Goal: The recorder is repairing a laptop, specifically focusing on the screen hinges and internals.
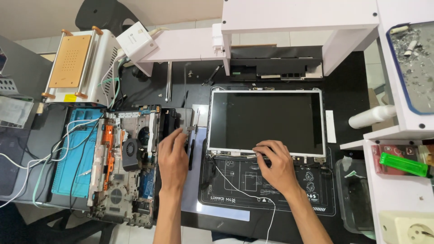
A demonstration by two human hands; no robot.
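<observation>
Orange and white metal marks the far left, where a heating plate machine (74, 63) stands at the back of the black bench (352, 81), its left side partly hidden by grey clutter that runs out of the picture. In front of it lies a blue silicone mat (72, 158), crossed by loose white wires whose ends are cut off at the left edge. An opened laptop base (124, 167) rests partly on the mat, showing a black fan and an orange strip; its finer parts are too small to tell apart.

Next comes the left hand (172, 156), palm down, fingers loosely curled over a small metal hinge bracket (191, 129) beside a dark laptop cover (178, 118). The fingertips touch the bracket, but whether they actually pinch it cannot be told, since the hand covers what lies beneath.

Right of that, a bare laptop screen panel (266, 122) in a silver frame lies face up on a black printed work mat (266, 185). The right hand (275, 165) rests at the panel's lower edge, fingers bent and pressing down on the frame; nothing shows in its grasp, and the fingertips hide the spot they touch. A thin white cable (235, 187) trails from there across the mat.

On the right, a white bottle (373, 116) lies on its side, and a white shelf unit (407, 135) holds a green lighter (403, 164), with its outer side cut off.
</observation>
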